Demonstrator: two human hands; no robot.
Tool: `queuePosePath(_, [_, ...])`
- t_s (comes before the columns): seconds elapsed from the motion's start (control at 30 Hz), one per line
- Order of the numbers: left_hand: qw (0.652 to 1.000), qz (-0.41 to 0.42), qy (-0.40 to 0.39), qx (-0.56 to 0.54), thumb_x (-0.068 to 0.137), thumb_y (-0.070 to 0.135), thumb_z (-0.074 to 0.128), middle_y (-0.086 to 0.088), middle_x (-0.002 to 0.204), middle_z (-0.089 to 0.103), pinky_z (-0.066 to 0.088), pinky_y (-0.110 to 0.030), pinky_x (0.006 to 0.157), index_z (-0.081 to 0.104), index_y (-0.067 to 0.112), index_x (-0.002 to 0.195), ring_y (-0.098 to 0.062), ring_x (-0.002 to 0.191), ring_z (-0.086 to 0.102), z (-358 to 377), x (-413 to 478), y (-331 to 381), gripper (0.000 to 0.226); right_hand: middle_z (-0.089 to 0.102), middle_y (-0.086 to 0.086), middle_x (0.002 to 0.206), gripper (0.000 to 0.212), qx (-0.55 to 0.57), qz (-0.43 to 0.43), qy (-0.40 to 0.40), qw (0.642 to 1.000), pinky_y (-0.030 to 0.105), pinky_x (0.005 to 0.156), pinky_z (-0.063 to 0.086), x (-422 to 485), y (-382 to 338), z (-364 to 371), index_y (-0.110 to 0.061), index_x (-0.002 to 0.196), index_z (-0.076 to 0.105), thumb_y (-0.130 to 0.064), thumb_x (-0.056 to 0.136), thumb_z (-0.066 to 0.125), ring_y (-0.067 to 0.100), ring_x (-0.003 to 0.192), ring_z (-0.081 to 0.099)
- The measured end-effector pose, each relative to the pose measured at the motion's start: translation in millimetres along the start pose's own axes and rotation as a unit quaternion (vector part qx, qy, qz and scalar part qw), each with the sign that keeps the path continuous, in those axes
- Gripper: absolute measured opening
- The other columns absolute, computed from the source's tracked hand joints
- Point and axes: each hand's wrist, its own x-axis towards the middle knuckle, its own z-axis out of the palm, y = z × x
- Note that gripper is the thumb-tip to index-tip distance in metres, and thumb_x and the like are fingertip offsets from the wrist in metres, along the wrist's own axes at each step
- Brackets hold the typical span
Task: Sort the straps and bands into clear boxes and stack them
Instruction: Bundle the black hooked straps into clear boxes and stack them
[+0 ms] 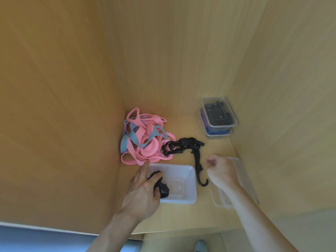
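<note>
- We're looking down into a light wooden compartment: the left panel (54, 88), the back panel (172, 70) and the right panel (283, 106) close in on a pale wooden surface (172, 219).
- In the back left corner of the surface lies a tangled heap of pink and blue-grey rubber bands (145, 139), pressed up against the left panel.
- Just right of the heap sprawls a long black strap with buckles and a hook (183, 145). Its hooked end trails down the frame between the two hands.
- At upper right, against the right panel, stand two stacked clear plastic boxes: the top box (219, 113) shows dark contents, and the bottom box (218, 132) shows purple and blue striped ones.
- The left hand (141, 190) is at the open clear plastic box (183, 199) in the lower middle. Its fingers are wrapped around a bundled black strap (162, 190) inside the box, and the forefinger lies straight along the box's left rim.
- The right hand (221, 170) hovers over the flat clear plastic lids (245, 184) by the right panel, fingers curled into a loose fist with nothing visible in it.
- The hands are well apart, with the open box and the hook between them.
- Bare wood shows in front of the box, towards the front edge, and between the heap and the stack.
</note>
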Motion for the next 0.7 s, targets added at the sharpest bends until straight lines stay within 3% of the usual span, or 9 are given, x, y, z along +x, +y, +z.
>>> queuePosePath(0.07, [1.000,-0.005,-0.002,-0.006,0.096,0.026,0.050,0.004,0.168,-0.004,0.009,-0.031,0.124,0.043,0.039,0.148,-0.017,0.154,0.003,-3,2,1,0.055,0.068,-0.006,0.085,0.013,-0.096,0.010,-0.059,0.994,0.034,0.071,0.057,12,8,9,-0.025,0.087,0.065,-0.036,0.095,0.065,0.014,0.077,0.065])
queuePosePath(0.13, [1.000,-0.011,-0.004,-0.019,0.094,0.024,0.053,0.006,0.167,-0.002,0.008,-0.029,0.123,0.046,0.039,0.147,-0.016,0.153,0.004,-5,4,3,0.056,0.066,-0.004,0.086,0.026,-0.175,0.003,-0.075,0.982,0.035,0.070,0.056,21,9,21,-0.020,0.090,0.063,-0.046,0.093,0.065,0.017,0.077,0.064])
queuePosePath(0.3, [0.998,-0.020,0.008,-0.057,0.093,0.018,0.061,0.012,0.166,0.006,0.015,-0.030,0.124,0.049,0.042,0.144,-0.013,0.152,0.004,-10,2,4,0.058,0.056,-0.006,0.081,0.032,-0.232,0.008,-0.094,0.968,0.028,0.051,0.038,33,5,34,-0.025,0.078,0.047,-0.048,0.088,0.066,0.013,0.066,0.054])
queuePosePath(0.47, [0.993,-0.005,0.017,-0.118,0.087,0.013,0.065,0.015,0.165,0.008,0.023,-0.029,0.122,0.047,0.046,0.143,-0.006,0.153,0.005,-21,-4,10,0.067,0.067,-0.002,0.077,0.022,-0.100,0.041,-0.138,0.985,0.031,0.061,0.053,44,3,25,-0.018,0.085,0.064,-0.040,0.086,0.065,0.018,0.068,0.065])
queuePosePath(0.57, [0.985,-0.016,0.060,-0.162,0.087,0.013,0.063,0.025,0.161,0.010,0.024,-0.014,0.109,0.045,0.050,0.140,0.014,0.144,0.006,-30,-5,18,0.067,0.070,0.001,0.074,0.019,0.012,0.034,-0.124,0.992,0.032,0.066,0.052,52,-8,7,-0.016,0.084,0.068,-0.033,0.086,0.062,0.022,0.070,0.067])
queuePosePath(0.7, [0.974,-0.037,0.119,-0.190,0.089,0.009,0.064,0.026,0.154,0.025,0.026,-0.020,0.110,0.050,0.043,0.133,0.016,0.140,0.013,-42,9,31,0.056,0.072,0.005,0.078,0.017,0.121,-0.005,-0.099,0.988,0.034,0.073,0.049,56,-35,-23,-0.017,0.082,0.068,-0.031,0.084,0.058,0.025,0.082,0.068])
